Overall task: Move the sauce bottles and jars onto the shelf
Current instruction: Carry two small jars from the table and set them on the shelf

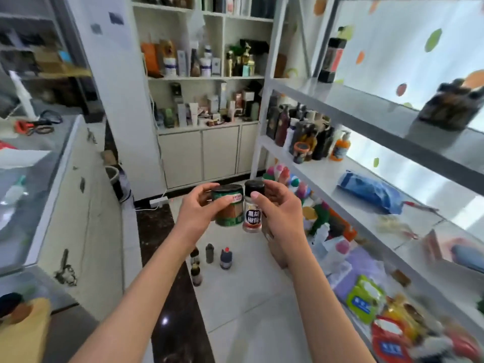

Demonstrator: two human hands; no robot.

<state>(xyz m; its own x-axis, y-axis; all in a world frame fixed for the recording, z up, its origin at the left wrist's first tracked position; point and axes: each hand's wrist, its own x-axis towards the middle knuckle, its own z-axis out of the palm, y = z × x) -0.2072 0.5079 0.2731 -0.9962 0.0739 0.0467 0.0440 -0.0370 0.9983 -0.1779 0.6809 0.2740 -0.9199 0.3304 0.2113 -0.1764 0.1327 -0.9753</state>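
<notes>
Green-labelled jar (230,205) gripped in left hand (199,213), pepper shaker (253,208) pinched in right hand (281,208), side by side above floor bottles (225,258), left of shelf (327,176).

Glossy paper-labelled jar (228,205), clear plastic shaker (252,208) with black cap, glossy tiled floor (248,310)

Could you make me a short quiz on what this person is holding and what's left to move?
1. True or false: both hands hold containers.
2. Which hand holds the green-labelled jar? A) left B) right
3. Fill in: small bottles still stand on the ____.

Key:
1. True; the left hand grips the jar, the right hand grips a black-capped spice shaker.
2. A
3. floor
</notes>
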